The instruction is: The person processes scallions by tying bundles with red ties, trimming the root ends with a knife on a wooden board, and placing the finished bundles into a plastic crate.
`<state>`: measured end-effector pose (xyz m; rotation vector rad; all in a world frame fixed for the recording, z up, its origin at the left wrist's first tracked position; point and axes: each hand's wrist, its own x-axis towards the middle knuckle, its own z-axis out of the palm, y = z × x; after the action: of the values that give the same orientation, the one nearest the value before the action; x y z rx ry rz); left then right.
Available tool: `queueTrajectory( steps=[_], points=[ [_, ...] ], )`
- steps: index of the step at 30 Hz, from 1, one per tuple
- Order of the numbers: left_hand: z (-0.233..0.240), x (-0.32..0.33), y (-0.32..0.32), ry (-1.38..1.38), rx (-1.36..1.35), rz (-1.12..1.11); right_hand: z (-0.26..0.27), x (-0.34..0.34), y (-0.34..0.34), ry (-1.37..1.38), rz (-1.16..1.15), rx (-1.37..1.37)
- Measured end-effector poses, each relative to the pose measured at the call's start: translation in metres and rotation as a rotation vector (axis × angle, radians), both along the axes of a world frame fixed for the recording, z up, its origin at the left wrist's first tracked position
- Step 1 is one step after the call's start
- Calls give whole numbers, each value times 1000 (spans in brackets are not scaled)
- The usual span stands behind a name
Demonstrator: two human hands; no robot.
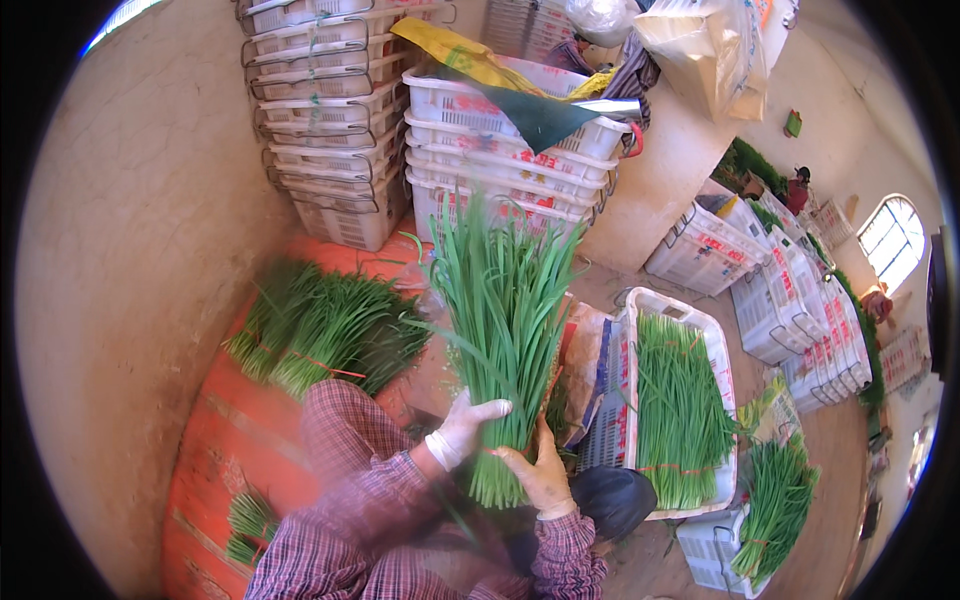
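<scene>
A thick bundle of Chinese chives [499,322] stands upright between my hands, leaves up and pale cut stems down. My left hand [466,429], in a white glove, grips its left side with the thumb across the front. Lower down on the right, my right hand [541,472] in a cream glove holds the bundle near its stems, beside a red band partly hidden there. To the right, a white plastic crate [724,375] holds banded chives [679,409]. Several tied bundles [330,322] lie at left on an orange-red sheet [217,427].
White crates [330,135] stand stacked against the wall at back left, with another stack [510,161] beside them. A smaller bundle [251,525] lies at lower left. More chives [780,495] rest on a crate [709,551] at lower right. Other people are in the background.
</scene>
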<state>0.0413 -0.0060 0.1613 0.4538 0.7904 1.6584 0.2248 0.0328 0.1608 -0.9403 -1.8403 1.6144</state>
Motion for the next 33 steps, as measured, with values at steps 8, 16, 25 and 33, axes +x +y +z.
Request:
queueTrajectory(
  steps=[8, 16, 25, 33],
  points=[
    [8, 7, 0, 36, 14, -4, 72, 1, 20, 7, -406, 675],
    [4, 5, -8, 156, -2, -12, 147, -74, 58, -220, -257, 852],
    [6, 0, -14, 153, -65, -79, 180, -51, 79, 603, -225, 39],
    [4, 11, 5, 215, -120, 237, 51, 9, 36, -81, -168, 149]
  ],
)
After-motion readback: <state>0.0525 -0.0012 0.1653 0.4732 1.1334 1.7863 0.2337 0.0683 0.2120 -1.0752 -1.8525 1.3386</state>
